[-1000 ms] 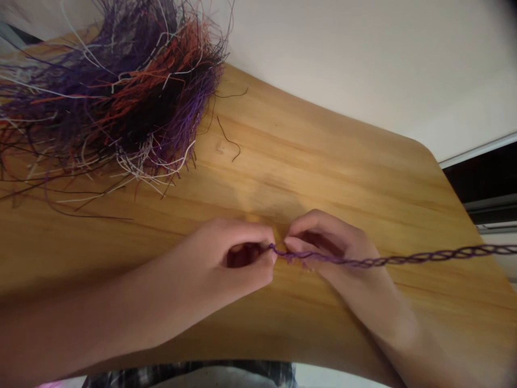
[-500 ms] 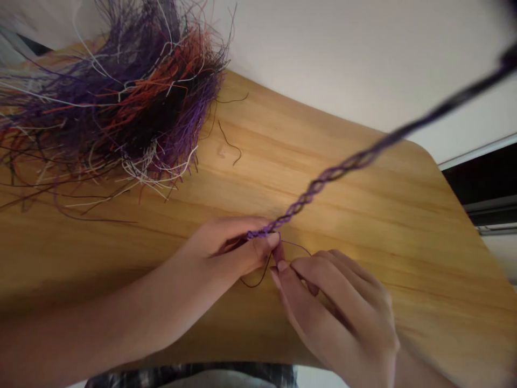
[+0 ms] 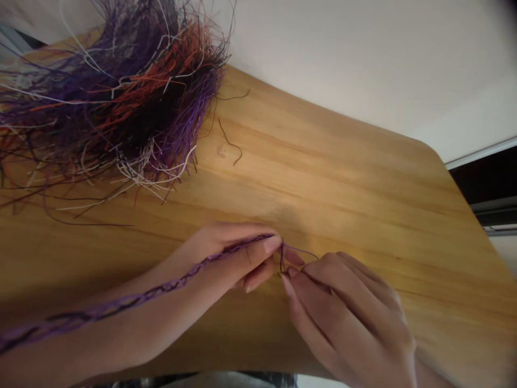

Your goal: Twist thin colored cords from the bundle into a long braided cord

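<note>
A thin braided cord point(image 3: 149, 295) in purple and black runs from the lower left edge, over my left forearm, up to my left hand point(image 3: 242, 250). That hand pinches the cord's end between thumb and index finger. Loose purple and dark strands point(image 3: 281, 258) come out beyond the thumb tip. To the right, my right hand point(image 3: 351, 307) is closed, with thumb and finger pressed together on these strands. One purple strand arcs from the left fingertips to the right index knuckle. The strand ends inside the right fingers are hidden.
A big tangled bundle of purple, orange, black and white fibres point(image 3: 133, 102) lies at the upper left of the wooden table point(image 3: 343, 178). A short loose dark thread point(image 3: 230, 141) rests beside it. Behind the table stands a pale wall point(image 3: 343, 59).
The braid's long part has swung from the upper right to the lower left, across my left forearm. My right hand has shifted slightly right and down, with the strands drawn straighter.
</note>
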Demonstrator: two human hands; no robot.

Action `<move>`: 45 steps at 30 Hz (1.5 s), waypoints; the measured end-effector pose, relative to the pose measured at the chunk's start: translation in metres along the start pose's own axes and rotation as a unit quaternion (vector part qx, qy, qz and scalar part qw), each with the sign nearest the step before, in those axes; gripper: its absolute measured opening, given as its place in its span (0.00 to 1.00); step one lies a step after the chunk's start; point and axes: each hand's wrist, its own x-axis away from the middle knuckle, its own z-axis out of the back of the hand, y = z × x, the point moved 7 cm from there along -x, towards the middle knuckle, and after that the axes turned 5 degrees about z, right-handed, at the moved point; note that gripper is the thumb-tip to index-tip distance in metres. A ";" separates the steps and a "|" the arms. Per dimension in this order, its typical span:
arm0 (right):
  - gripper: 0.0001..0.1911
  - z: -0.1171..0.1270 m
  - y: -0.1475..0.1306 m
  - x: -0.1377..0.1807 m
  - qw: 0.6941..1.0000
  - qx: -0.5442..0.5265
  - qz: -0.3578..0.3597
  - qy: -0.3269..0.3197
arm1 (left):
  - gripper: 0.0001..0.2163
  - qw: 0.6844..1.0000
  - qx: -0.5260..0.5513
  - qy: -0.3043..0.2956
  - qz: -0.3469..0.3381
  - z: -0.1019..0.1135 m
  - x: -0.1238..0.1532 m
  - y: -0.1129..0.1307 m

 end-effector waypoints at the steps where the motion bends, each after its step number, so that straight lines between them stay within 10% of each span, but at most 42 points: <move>1: 0.12 0.000 0.001 0.001 1.000 -0.005 -0.002 0.000 | 0.15 1.000 -0.003 0.001 -0.002 0.000 0.000 0.001; 20: 0.05 -0.026 -0.011 0.011 0.989 -0.006 0.080 -0.123 | 0.14 0.976 -0.153 0.134 -0.075 0.014 0.003 0.007; 26: 0.02 -0.003 0.022 0.007 0.983 -0.132 -0.123 -0.009 | 0.13 0.966 -0.204 0.103 -0.124 0.011 0.000 0.012; 29: 0.04 -0.018 0.037 0.012 0.951 -0.216 -0.218 -0.052 | 0.12 0.959 -0.225 0.102 -0.136 0.008 0.002 0.013; 45: 0.10 -0.022 0.044 0.014 0.926 -0.273 -0.261 -0.011 | 0.06 0.980 -0.160 0.071 -0.091 0.005 -0.002 0.005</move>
